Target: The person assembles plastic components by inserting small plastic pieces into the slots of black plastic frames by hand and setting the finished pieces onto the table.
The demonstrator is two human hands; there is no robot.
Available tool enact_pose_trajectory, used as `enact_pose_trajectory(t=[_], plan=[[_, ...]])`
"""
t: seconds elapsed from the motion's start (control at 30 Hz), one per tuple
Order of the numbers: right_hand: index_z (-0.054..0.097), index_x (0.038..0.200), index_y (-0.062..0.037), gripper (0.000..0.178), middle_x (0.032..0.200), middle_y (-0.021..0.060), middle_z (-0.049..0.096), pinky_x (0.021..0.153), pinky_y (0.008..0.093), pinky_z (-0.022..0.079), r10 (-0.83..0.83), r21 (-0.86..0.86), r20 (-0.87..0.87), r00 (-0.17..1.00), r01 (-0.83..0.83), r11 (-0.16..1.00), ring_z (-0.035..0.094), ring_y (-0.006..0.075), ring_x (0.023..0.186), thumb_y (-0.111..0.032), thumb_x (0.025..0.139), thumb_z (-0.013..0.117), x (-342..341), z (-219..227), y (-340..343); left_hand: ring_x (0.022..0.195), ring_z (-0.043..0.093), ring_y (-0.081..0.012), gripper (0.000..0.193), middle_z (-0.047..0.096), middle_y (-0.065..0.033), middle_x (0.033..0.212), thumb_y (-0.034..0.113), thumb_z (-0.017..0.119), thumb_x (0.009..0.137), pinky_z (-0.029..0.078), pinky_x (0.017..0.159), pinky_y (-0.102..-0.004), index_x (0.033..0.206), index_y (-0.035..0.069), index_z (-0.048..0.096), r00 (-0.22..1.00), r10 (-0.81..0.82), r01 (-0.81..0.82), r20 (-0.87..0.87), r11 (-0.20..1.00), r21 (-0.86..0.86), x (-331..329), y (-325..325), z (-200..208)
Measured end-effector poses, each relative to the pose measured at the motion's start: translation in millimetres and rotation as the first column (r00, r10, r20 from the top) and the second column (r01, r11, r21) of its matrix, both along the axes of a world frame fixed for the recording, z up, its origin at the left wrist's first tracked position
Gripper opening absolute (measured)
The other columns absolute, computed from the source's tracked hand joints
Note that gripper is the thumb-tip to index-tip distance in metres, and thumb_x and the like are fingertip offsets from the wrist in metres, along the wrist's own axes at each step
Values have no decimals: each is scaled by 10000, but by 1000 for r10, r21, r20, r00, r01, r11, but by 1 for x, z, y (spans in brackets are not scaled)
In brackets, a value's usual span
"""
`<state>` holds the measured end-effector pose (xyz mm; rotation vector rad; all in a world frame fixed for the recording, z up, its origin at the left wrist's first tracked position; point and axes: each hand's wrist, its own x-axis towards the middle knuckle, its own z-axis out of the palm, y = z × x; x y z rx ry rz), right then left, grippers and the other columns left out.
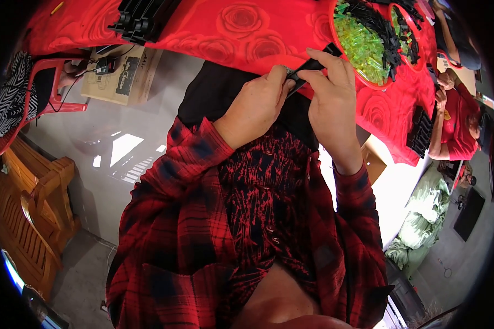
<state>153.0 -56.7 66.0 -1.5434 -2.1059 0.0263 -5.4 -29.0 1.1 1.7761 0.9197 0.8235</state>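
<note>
My left hand (258,104) is closed round a slim black plastic piece (297,79), held over my lap close to the table's near edge. From the other side, the fingers of my right hand (333,98) pinch the upper end of the same dark piece. Its exact kind and much of its length are hidden by my fingers. Just right of my right hand, on the table, stands a red-rimmed basin (380,86) holding yellow-green translucent plastic pieces (362,46) and black plastic pieces (387,34).
A red rose-patterned cloth (214,46) covers the table. Stacked black parts (142,22) lie at far left, more black parts (420,131) at right. A second red basin (414,64) stands beyond. A co-worker in red (461,123) sits at right. A cardboard box (115,77) and wooden chair (30,208) are left.
</note>
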Motion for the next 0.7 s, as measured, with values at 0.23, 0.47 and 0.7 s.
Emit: enact_pose_trajectory(t=[0.23, 0.47, 0.7], plan=[[678, 992, 26, 364, 1216, 197, 607, 933, 408, 527, -50, 24, -325, 944, 61, 998, 629, 353, 1094, 206, 737, 492, -2, 0, 0, 622, 631, -338, 202, 590, -200, 707, 162, 578, 1031, 468, 559, -422, 958, -5, 491, 998, 8, -12, -59, 998, -54, -3, 2, 9], [675, 963, 33, 315, 1230, 214, 604, 924, 409, 528, -14, 53, -267, 964, 30, 998, 624, 371, 1094, 194, 733, 533, -2, -3, -3, 610, 618, -331, 208, 572, -190, 694, 176, 589, 1027, 459, 557, -423, 939, 3, 516, 1000, 13, -14, -12, 999, -30, -2, 1, 7], [681, 880, 33, 181, 1240, 175, 628, 943, 454, 457, -32, -8, 112, 993, 33, 999, 576, 369, 1096, 50, 723, 592, -1, 2, -3, 746, 562, -395, 179, 535, -215, 794, 113, 658, 967, 442, 636, -439, 958, -8, 527, 999, 18, -21, 33, 994, 103, 0, -1, -1]])
